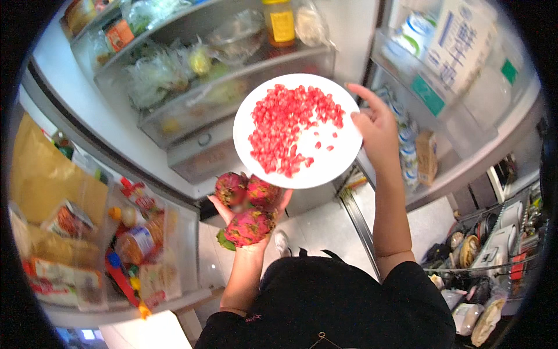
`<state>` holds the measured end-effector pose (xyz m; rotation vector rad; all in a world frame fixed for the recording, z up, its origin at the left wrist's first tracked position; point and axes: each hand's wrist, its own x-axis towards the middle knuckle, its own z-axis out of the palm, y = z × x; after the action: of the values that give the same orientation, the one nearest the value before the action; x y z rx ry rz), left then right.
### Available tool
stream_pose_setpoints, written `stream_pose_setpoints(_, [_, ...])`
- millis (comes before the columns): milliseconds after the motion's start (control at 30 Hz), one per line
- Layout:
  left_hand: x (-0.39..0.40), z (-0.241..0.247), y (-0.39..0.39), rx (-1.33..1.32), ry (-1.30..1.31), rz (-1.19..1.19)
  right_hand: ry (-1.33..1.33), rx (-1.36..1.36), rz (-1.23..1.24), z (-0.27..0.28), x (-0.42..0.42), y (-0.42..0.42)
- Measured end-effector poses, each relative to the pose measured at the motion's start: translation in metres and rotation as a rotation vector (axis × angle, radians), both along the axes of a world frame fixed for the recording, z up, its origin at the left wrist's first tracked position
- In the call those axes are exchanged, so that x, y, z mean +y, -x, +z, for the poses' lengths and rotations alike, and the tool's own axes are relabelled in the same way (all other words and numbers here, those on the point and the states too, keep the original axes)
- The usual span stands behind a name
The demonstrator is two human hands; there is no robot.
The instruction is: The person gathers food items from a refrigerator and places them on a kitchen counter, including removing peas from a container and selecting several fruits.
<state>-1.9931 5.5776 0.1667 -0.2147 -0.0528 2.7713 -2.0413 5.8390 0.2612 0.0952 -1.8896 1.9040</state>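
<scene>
My right hand (378,131) grips the rim of a white plate (324,168) by its right side, in front of the fridge shelves. Red pomegranate seeds (283,113) cover much of the plate, with a few scattered on its bare lower right part. Below the plate, my left hand (253,252) cradles three pink dragon fruits (249,226) from underneath. The plate's lower edge overlaps the upper two fruits in the view, and I cannot tell whether they touch. A green leaf-like piece (225,241) shows beside the lowest fruit.
An open refrigerator surrounds my hands. Its shelf (244,65) carries bagged vegetables (157,74), a covered bowl (237,37) and a yellow-labelled jar (279,24). Cartons and bottles fill the right door (471,126); packets fill the left door (189,257). A loaded wire rack (488,267) stands right.
</scene>
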Motion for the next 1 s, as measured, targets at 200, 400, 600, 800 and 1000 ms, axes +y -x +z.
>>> stream_pose_setpoints(200, [0.027,-0.038,-0.087,-0.050,0.318,0.031,0.086,-0.197,0.028,-0.040,0.036,-0.129])
stream_pose_setpoints(400, [0.057,-0.059,-0.146,-0.087,0.047,-0.058,-0.004,-0.234,-0.059,-0.027,0.086,-0.242])
stream_pose_setpoints(600, [0.103,-0.038,-0.160,-0.115,0.173,-0.242,-0.035,-0.153,-0.227,-0.029,0.141,-0.291])
stream_pose_setpoints(800, [0.129,-0.019,-0.157,-0.108,0.004,-0.348,0.032,-0.151,-0.254,-0.042,0.200,-0.270])
stream_pose_setpoints(1000, [0.129,-0.010,-0.161,-0.137,-0.024,-0.328,-0.007,-0.166,-0.102,-0.046,0.252,-0.243])
